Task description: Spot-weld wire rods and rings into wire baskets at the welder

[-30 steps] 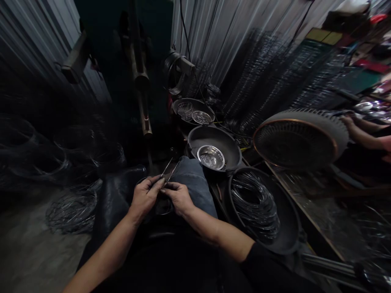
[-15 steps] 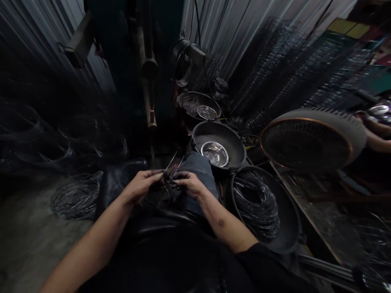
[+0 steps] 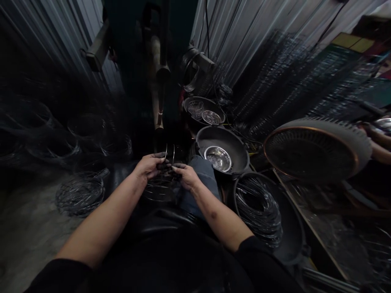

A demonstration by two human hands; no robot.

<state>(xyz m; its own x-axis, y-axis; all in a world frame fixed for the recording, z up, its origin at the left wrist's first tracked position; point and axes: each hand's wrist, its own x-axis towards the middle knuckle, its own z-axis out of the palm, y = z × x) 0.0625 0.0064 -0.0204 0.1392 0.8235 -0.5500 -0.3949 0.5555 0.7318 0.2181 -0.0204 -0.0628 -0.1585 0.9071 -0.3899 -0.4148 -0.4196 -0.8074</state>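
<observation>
Fingers (image 3: 159, 155) of left hand (image 3: 148, 166) and right hand (image 3: 188, 177) pinched on a wire piece (image 3: 174, 151)

Thumbs drawn in against forefingers, both hands near each other, tips just apart. Two thin prongs of the wire piece stick up above the fingertips, roughly upright, left of the grey trouser leg (image 3: 203, 173). Right contact point dark; grip reads as a pinch. Curved wires (image 3: 157, 200) show below the hands; can't tell if they join the prongs.

Step in hand, as judged: two-handed shaping or lining up of wire, mid-action. Next move seems to call for a steady left pinch with small right-finger adjustments, prongs kept from springing or crossing.

Nearby, on the right: near pan (image 3: 293, 228) with a wire coil (image 3: 259, 213) inside. Farther off, middle pan (image 3: 240, 142) with a metal bowl (image 3: 226, 161); bits in it too small to identify. Wire tangle (image 3: 80, 195) on the floor (image 3: 27, 248), left.
</observation>
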